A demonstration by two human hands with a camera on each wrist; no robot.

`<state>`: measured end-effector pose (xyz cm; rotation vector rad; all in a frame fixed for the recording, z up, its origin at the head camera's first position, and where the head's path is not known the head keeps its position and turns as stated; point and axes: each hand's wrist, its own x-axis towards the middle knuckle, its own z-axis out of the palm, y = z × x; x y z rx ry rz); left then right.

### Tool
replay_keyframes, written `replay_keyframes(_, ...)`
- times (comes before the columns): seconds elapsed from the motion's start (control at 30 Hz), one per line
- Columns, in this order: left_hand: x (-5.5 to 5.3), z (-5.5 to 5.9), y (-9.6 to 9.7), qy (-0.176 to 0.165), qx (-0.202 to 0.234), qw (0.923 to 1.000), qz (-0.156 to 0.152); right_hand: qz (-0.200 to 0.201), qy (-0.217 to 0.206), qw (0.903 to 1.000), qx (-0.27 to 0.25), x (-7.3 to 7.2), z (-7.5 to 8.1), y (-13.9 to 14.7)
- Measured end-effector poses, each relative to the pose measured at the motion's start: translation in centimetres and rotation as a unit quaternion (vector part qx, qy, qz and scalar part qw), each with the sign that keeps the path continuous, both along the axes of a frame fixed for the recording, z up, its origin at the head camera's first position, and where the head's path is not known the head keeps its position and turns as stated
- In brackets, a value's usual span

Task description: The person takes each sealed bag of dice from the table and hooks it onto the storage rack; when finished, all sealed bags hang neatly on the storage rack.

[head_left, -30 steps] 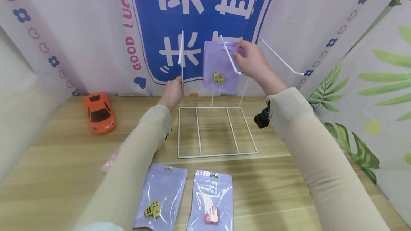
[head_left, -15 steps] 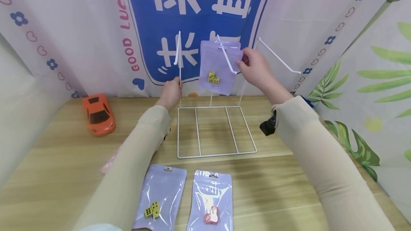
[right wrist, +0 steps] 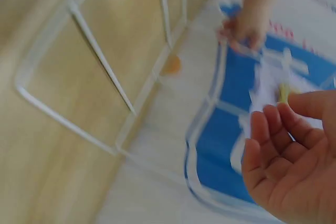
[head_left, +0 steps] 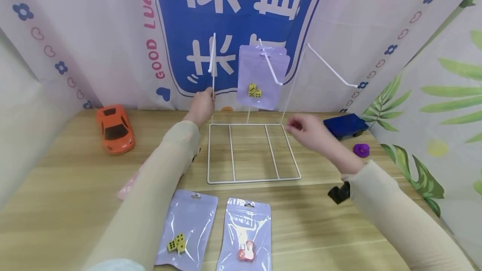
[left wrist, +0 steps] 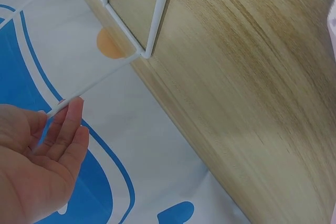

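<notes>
Fingers of the left hand (head_left: 202, 106) pinch 1 upright of the rack (head_left: 255, 181); those of the right hand (head_left: 306, 131) are loosely curled and hold nothing, though whether thumb meets fingertip cannot be told. Key relation: 2 lilac bags lie flat on the table (head_left: 320, 229), on the near side of both hands' fingers. The bag with red pieces (head_left: 245, 216), left of the right fingers, is closer to that hand; the bag with yellow dice (head_left: 191, 218) lies beside the left forearm (head_left: 150, 204). Long axes run roughly away from the rack, slotted ends facing it. Hung bags (head_left: 260, 77), at least 2 and overlapping, hang from the middle hook (head_left: 272, 68), above and left of the right fingers, not touching them. Surfaces: lilac, glossy; the foremost shows yellow dice.
</notes>
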<state>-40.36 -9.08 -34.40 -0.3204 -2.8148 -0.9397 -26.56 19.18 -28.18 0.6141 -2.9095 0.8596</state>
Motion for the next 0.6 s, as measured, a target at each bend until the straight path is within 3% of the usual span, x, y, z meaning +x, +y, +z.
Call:
replay_keyframes(0.1, 0.0, 0.1, 0.0, -0.003, -0.002, 1.0000, 0.001, 0.061, -0.024, 0.9970, 0.041, 2.2, -2.2, -0.9)
replay_keyframes(0.23, 0.0, 0.2, 0.2, -0.008, 0.002, 1.0000, 0.000, 0.125, -0.067, 0.9825, 0.121, 5.1, -4.8, -2.3)
replay_keyframes(0.4, 0.0, 0.3, 0.3, -0.009, 0.004, 1.0000, 0.000, 0.153, -0.100, 0.9577, 0.222, 7.6, -7.2, -3.8)
replay_keyframes(0.6, 0.1, 0.3, 0.2, -0.020, 0.000, 0.9998, 0.003, 0.158, -0.068, 0.9456, 0.276, 8.3, -9.0, -4.4)
